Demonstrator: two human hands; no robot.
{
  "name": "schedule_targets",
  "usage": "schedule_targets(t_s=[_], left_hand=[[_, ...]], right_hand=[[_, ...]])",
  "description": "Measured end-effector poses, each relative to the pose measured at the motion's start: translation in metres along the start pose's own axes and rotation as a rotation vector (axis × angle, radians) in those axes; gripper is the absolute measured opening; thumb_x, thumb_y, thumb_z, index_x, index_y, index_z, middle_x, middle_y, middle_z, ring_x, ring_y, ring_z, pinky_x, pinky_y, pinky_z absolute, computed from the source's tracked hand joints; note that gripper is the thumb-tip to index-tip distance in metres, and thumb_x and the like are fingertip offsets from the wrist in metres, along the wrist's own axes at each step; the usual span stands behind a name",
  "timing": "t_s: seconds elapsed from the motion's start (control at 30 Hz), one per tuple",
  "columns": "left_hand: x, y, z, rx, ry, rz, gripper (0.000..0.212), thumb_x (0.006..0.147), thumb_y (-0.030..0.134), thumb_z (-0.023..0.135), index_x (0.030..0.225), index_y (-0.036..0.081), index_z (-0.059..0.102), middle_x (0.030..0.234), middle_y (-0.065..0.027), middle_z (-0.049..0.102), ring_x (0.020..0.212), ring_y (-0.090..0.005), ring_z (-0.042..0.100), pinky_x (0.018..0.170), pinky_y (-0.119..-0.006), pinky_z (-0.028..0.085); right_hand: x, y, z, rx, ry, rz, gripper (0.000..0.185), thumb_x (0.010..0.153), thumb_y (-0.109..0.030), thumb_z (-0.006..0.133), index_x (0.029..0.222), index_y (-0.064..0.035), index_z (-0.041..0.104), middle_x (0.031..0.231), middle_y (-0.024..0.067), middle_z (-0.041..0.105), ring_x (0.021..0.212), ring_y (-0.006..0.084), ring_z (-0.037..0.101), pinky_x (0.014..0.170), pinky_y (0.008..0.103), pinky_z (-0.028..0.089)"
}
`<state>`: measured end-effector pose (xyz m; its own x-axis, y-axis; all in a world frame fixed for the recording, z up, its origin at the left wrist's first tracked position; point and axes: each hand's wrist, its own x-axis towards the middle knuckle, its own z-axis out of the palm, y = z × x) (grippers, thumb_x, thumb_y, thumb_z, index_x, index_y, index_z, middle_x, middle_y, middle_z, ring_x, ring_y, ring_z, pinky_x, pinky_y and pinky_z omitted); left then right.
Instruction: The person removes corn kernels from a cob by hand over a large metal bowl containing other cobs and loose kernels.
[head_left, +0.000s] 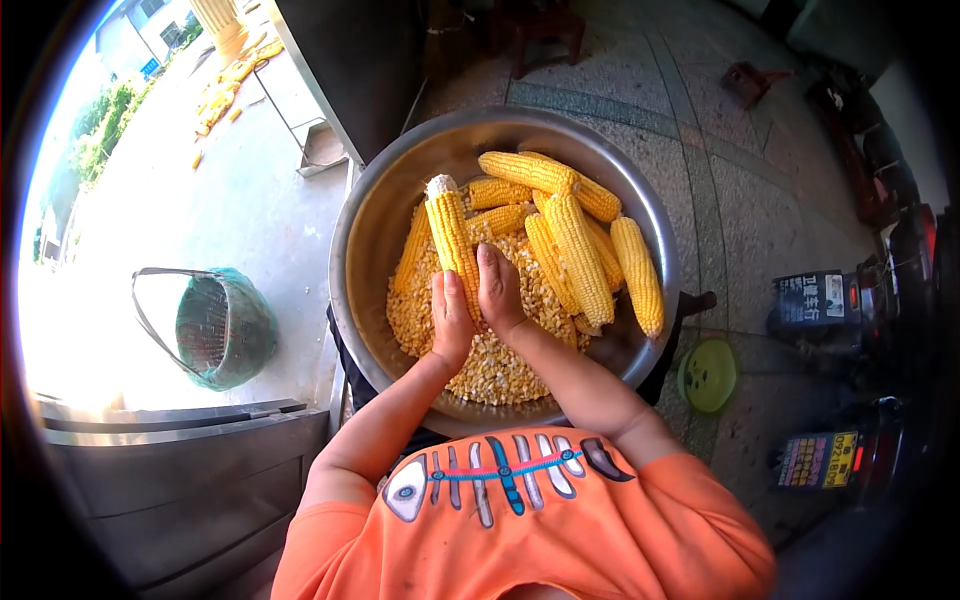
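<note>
A wide metal basin (352, 255) holds loose yellow corn kernels (499, 375) and several whole corn cobs (577, 259), most of them heaped at its right and far side. Between my two palms is one corn cob (450, 225), its pale end pointing away from me. My left hand (451, 319) presses against the cob's left side near its lower end. On the opposite side, my right hand (501, 292) lies flat along it, thumb side up. The cob's near end is partly hidden by the hands.
A wicker basket (225, 330) wrapped in green netting stands at left beyond the doorway. More corn (217, 101) lies on the ground outside. To the right are a green plastic bowl (707, 375) and parked vehicles (877, 300). A low stool (540, 26) stands beyond the basin.
</note>
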<state>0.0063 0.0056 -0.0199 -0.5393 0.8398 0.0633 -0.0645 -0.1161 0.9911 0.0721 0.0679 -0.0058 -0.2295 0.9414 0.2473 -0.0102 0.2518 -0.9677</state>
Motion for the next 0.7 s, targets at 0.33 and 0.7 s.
schedule_targets(t_s=[0.33,0.7], left_hand=[[-0.006,0.005,0.006,0.213,-0.152,0.1,0.04,0.097,0.033,0.035,0.119,0.001,0.043,0.105,-0.009,0.051,0.092,-0.0157,0.047,0.082,-0.029,0.039],[-0.014,0.012,0.004,-0.013,-0.192,-0.061,0.041,0.097,0.037,0.035,0.117,0.002,0.046,0.1,-0.0043,0.054,0.087,-0.0115,0.049,0.074,-0.025,0.041]], right_hand=[[0.017,-0.006,-0.008,0.58,-0.016,0.523,0.05,0.094,-0.047,0.035,0.09,-0.0024,0.057,0.081,0.0052,0.056,0.073,0.0159,0.05,0.066,0.0289,0.042],[0.027,0.007,-0.027,0.43,0.032,0.323,0.046,0.095,-0.044,0.033,0.089,-0.0054,0.057,0.075,0.0051,0.061,0.066,0.0138,0.053,0.06,0.0291,0.041]])
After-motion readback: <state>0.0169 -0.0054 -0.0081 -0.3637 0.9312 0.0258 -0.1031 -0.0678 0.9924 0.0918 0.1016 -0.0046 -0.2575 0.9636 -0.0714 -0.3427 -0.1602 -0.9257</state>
